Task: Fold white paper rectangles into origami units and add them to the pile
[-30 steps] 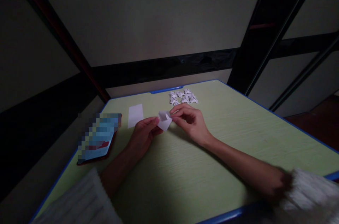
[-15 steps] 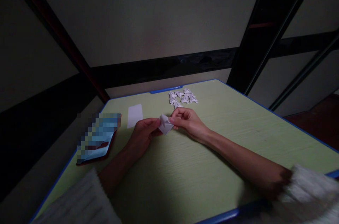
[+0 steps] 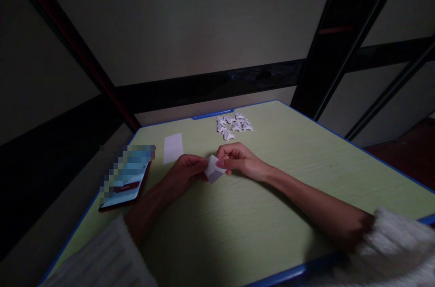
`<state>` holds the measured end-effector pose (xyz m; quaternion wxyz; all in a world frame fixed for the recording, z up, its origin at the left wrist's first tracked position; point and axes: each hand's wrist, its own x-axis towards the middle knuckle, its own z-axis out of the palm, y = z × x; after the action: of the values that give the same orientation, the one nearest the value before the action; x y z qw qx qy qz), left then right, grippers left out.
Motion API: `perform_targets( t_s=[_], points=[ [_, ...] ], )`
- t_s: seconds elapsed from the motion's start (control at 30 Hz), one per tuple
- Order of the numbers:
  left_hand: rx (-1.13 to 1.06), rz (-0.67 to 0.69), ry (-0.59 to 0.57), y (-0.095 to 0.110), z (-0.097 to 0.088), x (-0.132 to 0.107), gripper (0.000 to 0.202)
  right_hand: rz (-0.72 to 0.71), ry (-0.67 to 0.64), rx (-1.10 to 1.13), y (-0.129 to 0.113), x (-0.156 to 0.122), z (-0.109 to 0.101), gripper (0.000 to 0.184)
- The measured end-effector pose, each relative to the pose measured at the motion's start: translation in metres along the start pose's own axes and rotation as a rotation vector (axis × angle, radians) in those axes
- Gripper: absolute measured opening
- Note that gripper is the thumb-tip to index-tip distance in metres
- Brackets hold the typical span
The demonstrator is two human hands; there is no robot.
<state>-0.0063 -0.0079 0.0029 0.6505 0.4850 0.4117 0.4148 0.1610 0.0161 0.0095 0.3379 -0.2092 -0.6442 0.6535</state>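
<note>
Between both hands, above the middle of the table, is a small piece of folded white paper (image 3: pixel 212 172) with visible creases. My left hand (image 3: pixel 185 171) pinches its left corner between thumb and fingers. On the other side, my right hand (image 3: pixel 239 160) grips the right edge, thumb on top and fingers curled behind. Beyond the hands lie several small folded paper figures (image 3: pixel 228 134) in a loose cluster. A flat white paper sheet (image 3: pixel 173 147) rests on the table, up and left of my left hand.
A tablet or phone in a dark red case (image 3: pixel 131 192), its screen partly pixelated, lies at the left edge. The pale green table (image 3: pixel 306 160) has a blue rim. Behind it stand cabinet panels (image 3: pixel 204 29) with dark bands.
Both hands have moved slightly down toward me with the folded paper. The paper is tilted differently, and the nearest paper figure now shows fully past the right hand.
</note>
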Motion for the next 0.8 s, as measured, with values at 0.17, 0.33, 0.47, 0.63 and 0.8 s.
perform_targets(
  t_s=[0.17, 0.33, 0.47, 0.63, 0.8],
  points=[
    [0.021, -0.043, -0.048, -0.001, 0.0022, -0.0024, 0.023, -0.05, -0.092, 0.006, -0.0003, 0.0, 0.0014, 0.026],
    [0.03, -0.045, -0.045, -0.0028, 0.0042, -0.0026, 0.02, -0.091, -0.09, -0.052, -0.0018, -0.0005, 0.0031, 0.024],
    [0.011, -0.04, -0.017, -0.0029, 0.0043, -0.0011, 0.022, -0.117, -0.045, -0.135, -0.0016, -0.0006, 0.0033, 0.02],
    [-0.045, -0.021, 0.027, -0.0016, 0.0042, 0.0002, 0.022, -0.132, 0.029, -0.316, -0.0014, -0.0026, 0.0034, 0.027],
    [-0.026, -0.007, 0.04, -0.0014, 0.0045, 0.0021, 0.023, -0.086, 0.054, -0.288, 0.0024, -0.001, 0.0031, 0.032]
  ],
)
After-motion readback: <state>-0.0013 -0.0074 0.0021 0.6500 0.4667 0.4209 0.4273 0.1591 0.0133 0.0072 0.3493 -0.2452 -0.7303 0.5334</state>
